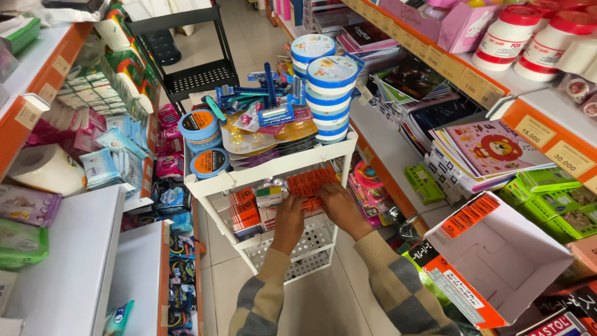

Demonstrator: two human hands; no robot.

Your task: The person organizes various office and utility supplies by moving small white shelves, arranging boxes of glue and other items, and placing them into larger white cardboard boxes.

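Both hands reach into the middle tier of a white cart (205,186). The left hand (290,214) and right hand (333,200) are closed around orange packs (311,183) lying there. Round blue tubs (329,93) and razors (267,93) crowd the top tier.

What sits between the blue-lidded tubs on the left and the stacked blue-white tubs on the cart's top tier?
Head view: a pile of carded items, blue razors and flat yellow packs, fills the top tier between the blue-lidded tubs and the stacked tubs.
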